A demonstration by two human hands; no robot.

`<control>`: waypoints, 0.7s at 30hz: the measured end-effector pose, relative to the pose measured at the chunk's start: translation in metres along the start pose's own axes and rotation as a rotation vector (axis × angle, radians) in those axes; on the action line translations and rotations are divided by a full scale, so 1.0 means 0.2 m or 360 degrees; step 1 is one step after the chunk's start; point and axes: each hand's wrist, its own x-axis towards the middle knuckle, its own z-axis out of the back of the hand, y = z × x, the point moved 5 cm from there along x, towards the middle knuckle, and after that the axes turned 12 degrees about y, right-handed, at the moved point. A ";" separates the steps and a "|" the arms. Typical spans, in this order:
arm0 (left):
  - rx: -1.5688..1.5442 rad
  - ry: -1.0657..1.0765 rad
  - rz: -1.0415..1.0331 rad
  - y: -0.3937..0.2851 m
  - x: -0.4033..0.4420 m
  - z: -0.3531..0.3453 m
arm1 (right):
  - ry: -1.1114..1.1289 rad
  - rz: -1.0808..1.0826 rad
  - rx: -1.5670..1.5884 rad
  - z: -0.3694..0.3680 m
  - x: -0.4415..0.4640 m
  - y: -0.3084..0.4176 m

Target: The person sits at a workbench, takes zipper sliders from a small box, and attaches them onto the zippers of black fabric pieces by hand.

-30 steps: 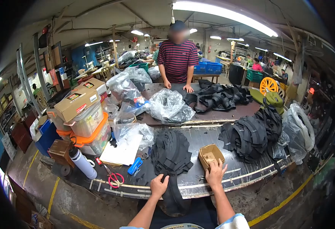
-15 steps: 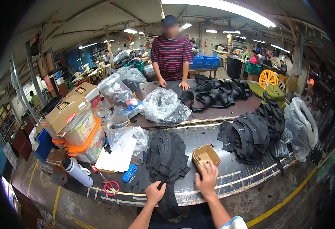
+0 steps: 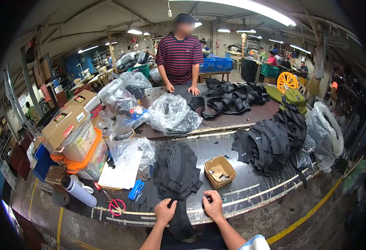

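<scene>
At the left of the desk [image 3: 249, 173], a clear bin [image 3: 94, 161] with an orange lid has mixed things in it. Next, the left hand [image 3: 165, 211] has its grip pinched on the top of a long black strip [image 3: 182, 221], which runs longways from the black pile [image 3: 176, 171] over the near edge, low end pointing down, and looks flat and soft. Then the right hand [image 3: 213, 207] has curled fingers, but I cannot tell if its grip has anything, and just past it a brown box [image 3: 226, 182] holds small light and dark bits.
</scene>
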 end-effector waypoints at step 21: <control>-0.0063 0.0035 -0.0003 0.05 -0.02 -0.01 | -0.0035 0.0305 -0.0559 -0.04 -0.01 0.05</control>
